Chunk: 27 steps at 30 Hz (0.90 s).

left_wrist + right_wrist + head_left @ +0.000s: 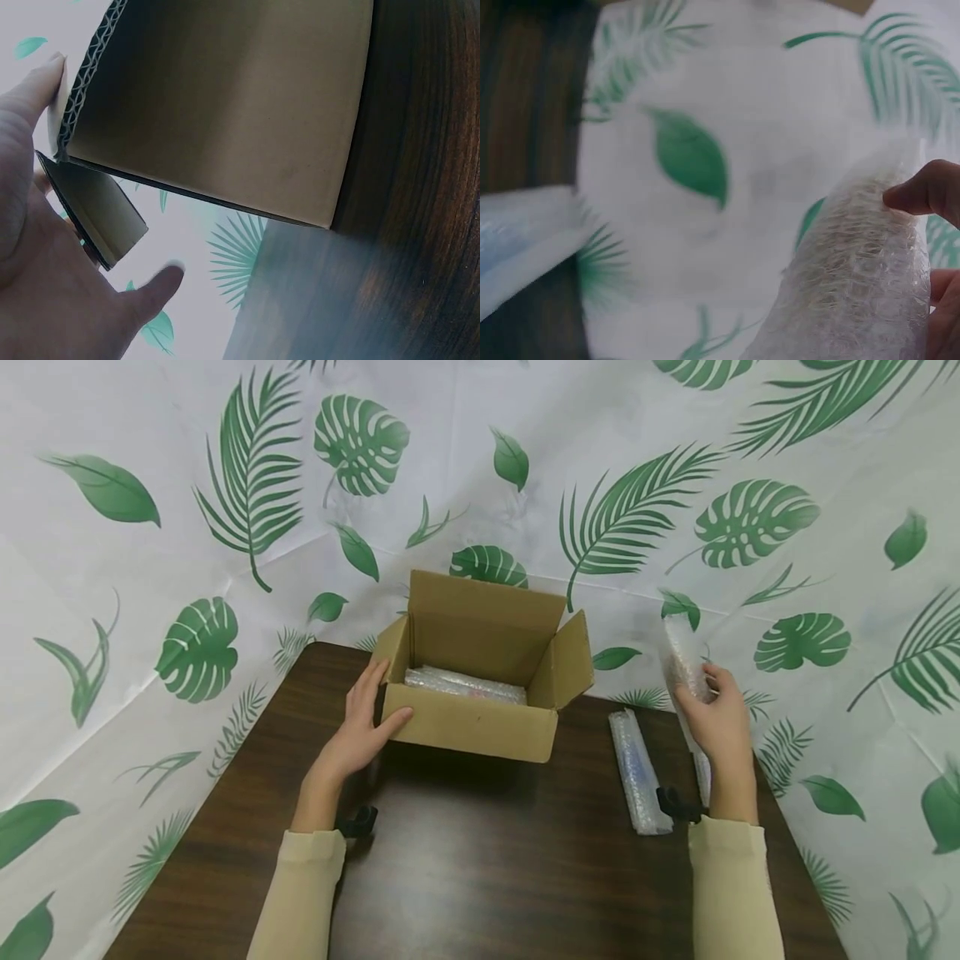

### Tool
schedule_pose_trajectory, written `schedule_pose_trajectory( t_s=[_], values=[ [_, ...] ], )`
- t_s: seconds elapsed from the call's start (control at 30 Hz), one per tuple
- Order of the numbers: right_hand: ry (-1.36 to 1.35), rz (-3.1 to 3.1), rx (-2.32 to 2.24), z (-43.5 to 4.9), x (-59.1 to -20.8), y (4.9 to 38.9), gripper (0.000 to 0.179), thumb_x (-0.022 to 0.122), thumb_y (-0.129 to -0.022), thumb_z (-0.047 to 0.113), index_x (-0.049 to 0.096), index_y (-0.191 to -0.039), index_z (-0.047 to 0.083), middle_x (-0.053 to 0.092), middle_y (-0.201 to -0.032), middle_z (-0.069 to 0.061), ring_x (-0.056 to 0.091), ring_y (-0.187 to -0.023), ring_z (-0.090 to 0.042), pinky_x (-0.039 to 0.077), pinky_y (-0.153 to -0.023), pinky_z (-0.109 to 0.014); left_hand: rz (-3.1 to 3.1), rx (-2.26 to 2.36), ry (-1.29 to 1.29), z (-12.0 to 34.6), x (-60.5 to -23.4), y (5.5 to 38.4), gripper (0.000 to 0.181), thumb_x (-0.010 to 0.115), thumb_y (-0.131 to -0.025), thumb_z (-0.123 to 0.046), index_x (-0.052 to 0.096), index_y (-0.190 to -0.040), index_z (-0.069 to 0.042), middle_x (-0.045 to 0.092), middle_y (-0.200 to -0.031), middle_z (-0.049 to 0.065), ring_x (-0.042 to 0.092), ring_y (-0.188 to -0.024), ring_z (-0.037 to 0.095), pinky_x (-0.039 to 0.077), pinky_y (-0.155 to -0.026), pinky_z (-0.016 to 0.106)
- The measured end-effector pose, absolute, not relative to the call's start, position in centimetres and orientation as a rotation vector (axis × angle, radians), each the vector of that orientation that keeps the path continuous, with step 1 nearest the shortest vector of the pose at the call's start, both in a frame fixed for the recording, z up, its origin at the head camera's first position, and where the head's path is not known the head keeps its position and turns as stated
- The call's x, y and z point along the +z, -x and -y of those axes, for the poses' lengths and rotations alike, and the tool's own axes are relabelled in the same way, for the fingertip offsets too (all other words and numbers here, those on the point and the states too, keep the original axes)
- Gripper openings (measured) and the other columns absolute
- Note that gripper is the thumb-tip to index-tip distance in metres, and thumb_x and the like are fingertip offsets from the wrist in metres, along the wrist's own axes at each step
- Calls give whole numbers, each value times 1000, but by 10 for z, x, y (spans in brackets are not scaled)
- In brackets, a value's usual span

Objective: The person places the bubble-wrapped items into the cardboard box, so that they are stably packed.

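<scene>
An uncovered cardboard box [472,731] stands on the table with its flaps up, and bubble-wrapped packages [465,683] lie inside it. My left hand [360,727] holds the box at its front left corner, thumb on the front edge and fingers along the left flap [97,206]. Off to the right, my right hand [716,714] grips a long bubble-wrapped package [681,652] between thumb and fingers, tilted upright. The right wrist view shows the thumb pressing the wrap [862,270]; what is inside is unclear.
Another bubble-wrapped package [637,768], bluish inside, lies on the dark wooden table [450,877] right of the box. Part of a further wrapped piece [702,777] shows beside my right wrist. A leaf-patterned white sheet [480,468] hangs behind the table.
</scene>
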State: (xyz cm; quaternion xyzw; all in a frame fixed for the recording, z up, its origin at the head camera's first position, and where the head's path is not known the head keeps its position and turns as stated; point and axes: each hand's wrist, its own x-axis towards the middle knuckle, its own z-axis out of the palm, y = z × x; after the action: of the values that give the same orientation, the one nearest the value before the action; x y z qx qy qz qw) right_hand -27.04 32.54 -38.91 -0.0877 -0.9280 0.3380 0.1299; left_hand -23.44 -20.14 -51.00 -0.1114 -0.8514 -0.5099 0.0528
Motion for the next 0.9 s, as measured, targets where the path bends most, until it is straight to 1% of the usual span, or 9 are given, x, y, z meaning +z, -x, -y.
schedule_pose_trajectory(
  t_s=[0.1, 0.23, 0.37, 0.63, 0.77, 0.9],
  values=[
    [182, 2659, 997, -316, -374, 269, 76, 57, -105, 41, 32, -170, 9, 40, -166, -32, 46, -146, -56, 42, -113, -73, 2590, -1538, 328, 202, -509, 235, 90, 64, -108, -46, 3, -174, -38, -5, -183, 4, -6, -168, 39, 6, -123, 82],
    [90, 2644, 990, -299, -355, 267, 77, 60, -105, 46, 33, -170, 14, 40, -168, -28, 47, -146, -55, 44, -110, -75, 2596, -1526, 305, 202, -509, 235, 90, 64, -107, -48, 4, -174, -38, -4, -183, 3, -4, -168, 40, 1, -121, 84],
    [-21, 2627, 993, -278, -336, 266, 75, 63, -104, 47, 37, -168, 17, 43, -167, -24, 49, -144, -52, 46, -106, -75, 2602, -1521, 300, 202, -509, 235, 91, 64, -107, -49, 3, -174, -39, -4, -183, 2, -4, -168, 39, 2, -121, 84],
    [-207, 2606, 969, -229, -306, 267, 68, 66, -103, 38, 45, -163, 13, 50, -161, -24, 53, -140, -49, 46, -109, -72, 2599, -1540, 314, 202, -510, 234, 91, 63, -107, -47, 2, -174, -38, -6, -183, 1, -6, -168, 40, 4, -121, 84],
    [-320, 2640, 957, -198, -299, 268, 67, 66, -103, 34, 46, -162, 13, 51, -159, -21, 55, -138, -43, 49, -108, -67, 2593, -1554, 318, 203, -509, 233, 92, 64, -108, -46, 1, -174, -37, -6, -183, 2, -6, -168, 40, 4, -120, 85],
    [-406, 2684, 874, -168, -296, 273, 65, 68, -101, 29, 48, -160, 11, 53, -159, -17, 55, -139, -38, 48, -111, -62, 2585, -1556, 340, 202, -509, 235, 92, 64, -108, -45, 1, -174, -35, -6, -183, 4, -7, -168, 39, 8, -123, 82]
  ],
)
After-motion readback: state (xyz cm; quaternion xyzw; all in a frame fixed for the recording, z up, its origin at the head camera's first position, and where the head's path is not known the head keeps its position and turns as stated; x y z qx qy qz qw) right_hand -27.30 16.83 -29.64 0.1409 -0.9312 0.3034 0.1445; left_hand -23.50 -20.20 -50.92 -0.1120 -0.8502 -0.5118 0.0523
